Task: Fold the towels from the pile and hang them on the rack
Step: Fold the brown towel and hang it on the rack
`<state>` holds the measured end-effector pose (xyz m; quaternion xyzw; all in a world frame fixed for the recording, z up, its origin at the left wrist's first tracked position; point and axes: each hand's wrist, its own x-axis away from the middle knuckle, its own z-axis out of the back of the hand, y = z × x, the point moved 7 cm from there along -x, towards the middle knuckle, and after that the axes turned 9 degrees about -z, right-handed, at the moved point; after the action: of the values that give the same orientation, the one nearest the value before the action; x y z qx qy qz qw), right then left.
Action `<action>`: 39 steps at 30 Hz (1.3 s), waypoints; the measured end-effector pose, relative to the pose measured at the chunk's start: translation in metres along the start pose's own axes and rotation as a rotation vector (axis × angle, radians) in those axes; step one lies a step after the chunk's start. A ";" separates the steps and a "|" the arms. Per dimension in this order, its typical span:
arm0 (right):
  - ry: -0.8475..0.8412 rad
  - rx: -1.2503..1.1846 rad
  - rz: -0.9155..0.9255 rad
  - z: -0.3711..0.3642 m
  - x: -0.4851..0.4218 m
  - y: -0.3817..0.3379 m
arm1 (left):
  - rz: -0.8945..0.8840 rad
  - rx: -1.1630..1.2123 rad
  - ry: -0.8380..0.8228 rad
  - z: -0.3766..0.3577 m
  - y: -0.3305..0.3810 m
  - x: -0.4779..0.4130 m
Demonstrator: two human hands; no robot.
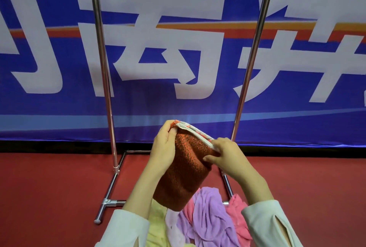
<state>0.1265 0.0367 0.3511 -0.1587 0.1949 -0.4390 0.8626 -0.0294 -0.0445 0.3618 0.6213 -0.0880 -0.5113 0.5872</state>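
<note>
Pale sleeves (126,227) reach up from the bottom edge, both forearms raised and angled inward. Below them lies the pile (210,219) of soft, crumpled towels in lilac, pink and pale yellow, resting on the red floor (49,191).

Above the pile, the left hand (164,147) grips the upper left corner of a rust-orange towel (186,169), its fingers (167,126) curled over the top and its thumb lying on the near face. The right hand (227,157) pinches the white-trimmed top edge at the right between thumb and fingers. The towel is folded, coarse-looped and hangs as a rounded block in the air.

Behind it stands the rack (101,58), with two shiny metal uprights and tubular feet. Farthest back is a blue banner (178,108) with large white characters.
</note>
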 end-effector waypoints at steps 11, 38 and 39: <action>0.031 -0.827 -0.122 0.028 0.007 0.023 | 0.192 0.109 0.019 0.003 -0.036 -0.004; -0.256 -0.717 0.117 0.021 0.017 -0.015 | -0.013 -0.233 0.291 0.006 0.002 0.012; -0.255 -0.726 0.124 0.020 0.017 -0.017 | -0.026 -0.263 0.302 0.007 0.003 0.012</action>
<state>0.1336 0.0152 0.3730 -0.4950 0.2381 -0.2651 0.7925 -0.0273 -0.0586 0.3595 0.6098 0.0766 -0.4272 0.6631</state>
